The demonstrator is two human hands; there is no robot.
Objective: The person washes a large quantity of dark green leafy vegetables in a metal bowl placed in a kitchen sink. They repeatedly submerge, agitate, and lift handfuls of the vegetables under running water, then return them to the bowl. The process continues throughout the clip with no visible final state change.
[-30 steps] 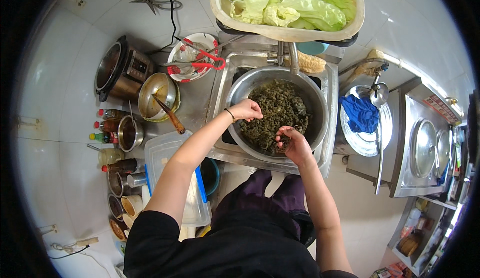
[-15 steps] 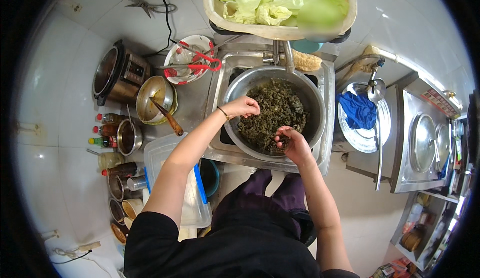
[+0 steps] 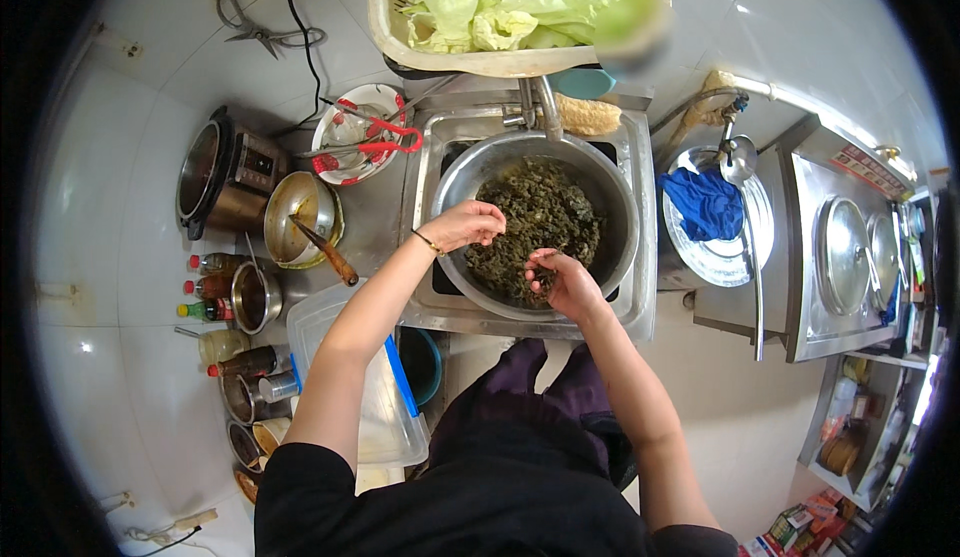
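Note:
A large round metal basin (image 3: 622,257) sits over the sink, holding a heap of dark green chopped leafy vegetables (image 3: 530,192). My left hand (image 3: 465,225) is over the basin's left side, fingertips pinched together; whatever they hold is too small to make out. Lower right of it, above the near part of the heap, my right hand (image 3: 563,283) curls its fingers around a little of the dark chopped greens. A thin dark bracelet (image 3: 428,242) circles my left wrist.
A faucet (image 3: 547,107) reaches over the basin's far rim. Behind stands a cream basket (image 3: 520,62) of pale green leaves. Leftward are a pan (image 3: 300,219), a pressure cooker (image 3: 235,172), bottles and a clear lidded box (image 3: 385,427). A blue cloth (image 3: 703,204) lies at right.
The view has shifted slightly, moving the surroundings leftward. Over the basin, my right hand has come a little closer to the left and curled more; my left hand stays pinched.

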